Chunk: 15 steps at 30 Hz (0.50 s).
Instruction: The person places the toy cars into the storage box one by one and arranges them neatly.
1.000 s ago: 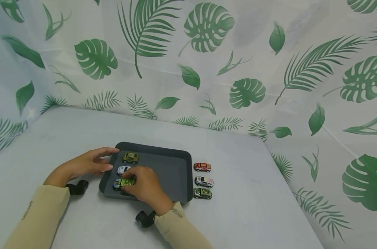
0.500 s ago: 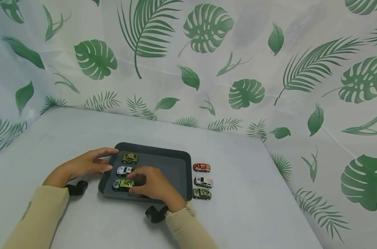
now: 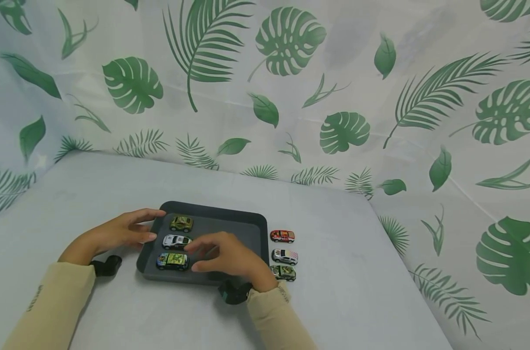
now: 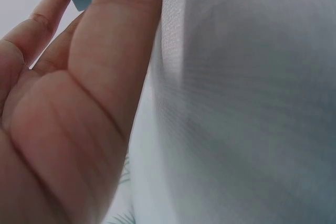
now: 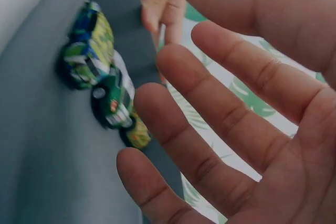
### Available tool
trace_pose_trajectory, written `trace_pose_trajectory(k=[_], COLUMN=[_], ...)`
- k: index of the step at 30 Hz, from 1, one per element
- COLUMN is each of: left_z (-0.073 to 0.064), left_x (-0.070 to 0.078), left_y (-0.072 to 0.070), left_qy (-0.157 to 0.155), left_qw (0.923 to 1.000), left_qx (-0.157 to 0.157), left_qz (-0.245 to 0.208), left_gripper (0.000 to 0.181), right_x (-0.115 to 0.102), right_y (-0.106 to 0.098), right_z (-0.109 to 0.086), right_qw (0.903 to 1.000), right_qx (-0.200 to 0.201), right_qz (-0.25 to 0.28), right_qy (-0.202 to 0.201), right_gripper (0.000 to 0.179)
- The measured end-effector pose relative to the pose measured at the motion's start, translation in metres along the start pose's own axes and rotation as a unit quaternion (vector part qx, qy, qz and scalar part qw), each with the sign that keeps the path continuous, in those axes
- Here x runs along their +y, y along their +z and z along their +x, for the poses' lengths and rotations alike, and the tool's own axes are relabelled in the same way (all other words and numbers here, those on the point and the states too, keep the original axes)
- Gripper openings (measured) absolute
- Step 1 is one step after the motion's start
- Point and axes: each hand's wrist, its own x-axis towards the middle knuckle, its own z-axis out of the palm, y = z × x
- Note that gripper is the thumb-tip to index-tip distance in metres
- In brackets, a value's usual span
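A dark grey tray (image 3: pixel 203 224) lies on the table. Inside its left part stand three toy cars in a column: a camouflage one (image 3: pixel 181 223), a white one (image 3: pixel 176 241) and a green-yellow one (image 3: pixel 172 261). My left hand (image 3: pixel 116 233) touches the tray's left rim with its fingertips, the fingers fairly straight. Over the tray, just right of the two nearer cars, hovers my right hand (image 3: pixel 230 257); it holds nothing. The right wrist view shows that hand's spread fingers (image 5: pixel 205 119) beside the blurred cars.
To the right of the tray stand three more toy cars in a column: a red one (image 3: pixel 282 236), a silver one (image 3: pixel 284 256) and a green camouflage one (image 3: pixel 283 272). A leaf-printed cloth (image 3: pixel 299 97) rises behind the white table (image 3: pixel 343 291).
My right hand has let go of the green-yellow toy car and drawn back to the right. That car stays in the tray. My left hand keeps its place at the rim.
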Motion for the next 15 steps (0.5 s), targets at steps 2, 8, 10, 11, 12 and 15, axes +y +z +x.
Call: trace_pose_trajectory(k=[2, 8, 10, 11, 12, 15], left_z=[0.0, 0.0, 0.0, 0.0, 0.0, 0.0], left_x=[0.0, 0.0, 0.0, 0.0, 0.0, 0.0], left_y=[0.0, 0.0, 0.0, 0.0, 0.0, 0.001], left_qy=[0.0, -0.001, -0.002, -0.002, -0.003, -0.005], left_qw=[1.0, 1.0, 1.0, 1.0, 1.0, 1.0], left_qx=[0.0, 0.001, 0.002, 0.002, 0.003, 0.004], left_qz=[0.001, 0.001, 0.002, 0.002, 0.002, 0.004], left_gripper=[0.077, 0.078, 0.078, 0.078, 0.078, 0.079], right_x=[-0.001, 0.002, 0.003, 0.004, 0.005, 0.009], right_y=[-0.004, -0.012, -0.014, -0.015, -0.016, -0.019], right_z=[-0.003, -0.009, -0.012, -0.013, -0.014, -0.017], right_qw=[1.0, 0.9997, 0.9995, 0.9992, 0.9989, 0.9979], right_qx=[0.007, 0.023, 0.029, 0.034, 0.039, 0.049], right_qz=[0.004, 0.003, 0.005, 0.006, 0.006, 0.016], right_qy=[-0.001, -0.008, -0.014, -0.019, -0.026, -0.038], right_gripper=[0.037, 0.036, 0.036, 0.036, 0.035, 0.035])
